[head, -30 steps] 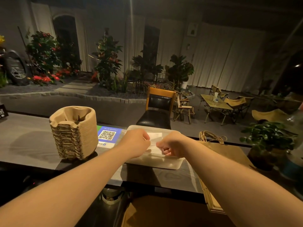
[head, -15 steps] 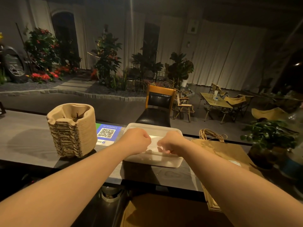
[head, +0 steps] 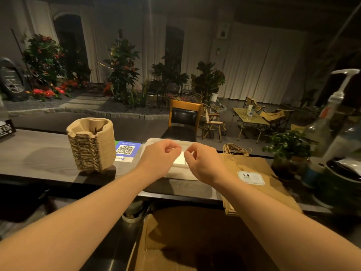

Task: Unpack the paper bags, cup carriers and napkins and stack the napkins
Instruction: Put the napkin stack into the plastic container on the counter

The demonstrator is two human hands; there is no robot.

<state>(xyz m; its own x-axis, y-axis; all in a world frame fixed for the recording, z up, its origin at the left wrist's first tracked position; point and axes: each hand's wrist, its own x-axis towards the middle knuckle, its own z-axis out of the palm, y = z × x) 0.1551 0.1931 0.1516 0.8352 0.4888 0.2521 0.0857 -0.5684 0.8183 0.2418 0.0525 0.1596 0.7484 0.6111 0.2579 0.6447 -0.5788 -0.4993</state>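
Fingers of both hands are curled in over the white tray, the left hand and the right hand close together but not touching. Between them shows a bright white napkin, lying in the tray. Each hand's thumb and forefinger look pinched at the napkin's near edges, though whether they actually grip paper I cannot tell — the fingertips hide the contact.

A napkin like this is probably light, thin and limp; it should crease or tear if tugged, and sheets tend to cling together. The safest hold would be a soft pinch at two opposite edges or corners, lifting level so it stays flat for stacking.

Left of the tray, near it, stands the tall nested stack of cup carriers in moulded pulp — stiff, rough, easy to grasp by the sides. A QR code sign lies flat between that stack and the tray. Just right of the tray a brown paper bag lies flat on the counter, twine handles pointing away, a white label on its face. Below the counter edge an open cardboard box waits.
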